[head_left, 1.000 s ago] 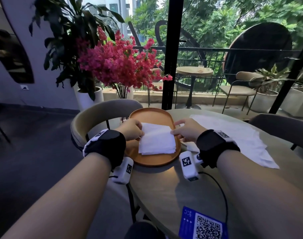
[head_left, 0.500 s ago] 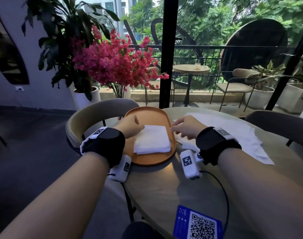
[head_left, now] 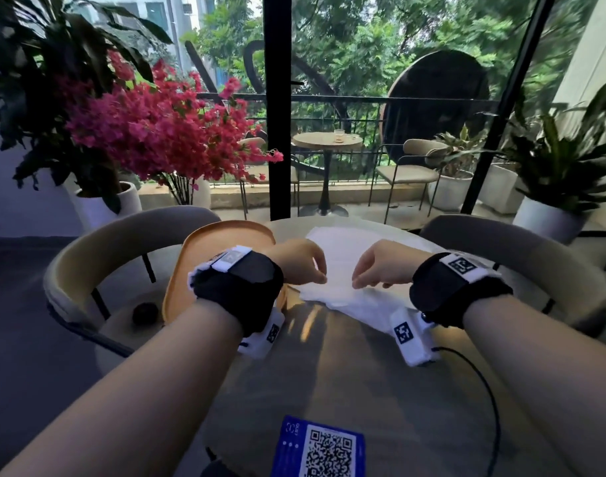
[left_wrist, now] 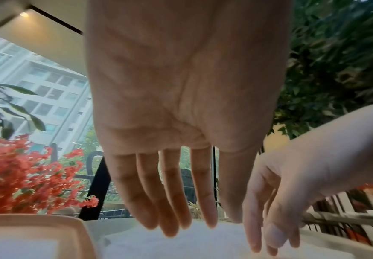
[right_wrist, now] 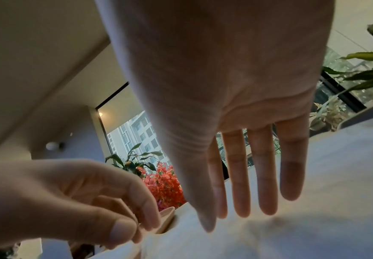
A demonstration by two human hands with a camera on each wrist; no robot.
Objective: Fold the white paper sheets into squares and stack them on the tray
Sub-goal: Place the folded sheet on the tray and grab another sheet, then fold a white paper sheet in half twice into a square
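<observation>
The pile of loose white paper sheets (head_left: 346,249) lies flat on the round table, just right of the orange oval tray (head_left: 198,256). Both hands hover side by side over the pile's near edge. My left hand (head_left: 315,273) has relaxed fingers (left_wrist: 176,210) pointing down, their tips at the paper (left_wrist: 181,245) and holding nothing. My right hand (head_left: 363,277) likewise hangs with straight fingers (right_wrist: 236,192) just above the sheet (right_wrist: 292,227). My left wristband hides the folded stack on the tray in the head view; the tray rim (left_wrist: 48,220) shows beside my left hand.
A blue QR card (head_left: 322,449) lies at the table's near edge, and a black cable (head_left: 484,383) runs from my right wrist. Curved chairs stand left (head_left: 98,249) and right (head_left: 501,235) of the table (head_left: 329,373). Pink flowers (head_left: 150,132) stand beyond the tray.
Both hands let go of the folded stack on the tray and moved right, over the loose sheets. The stack stays on the tray.
</observation>
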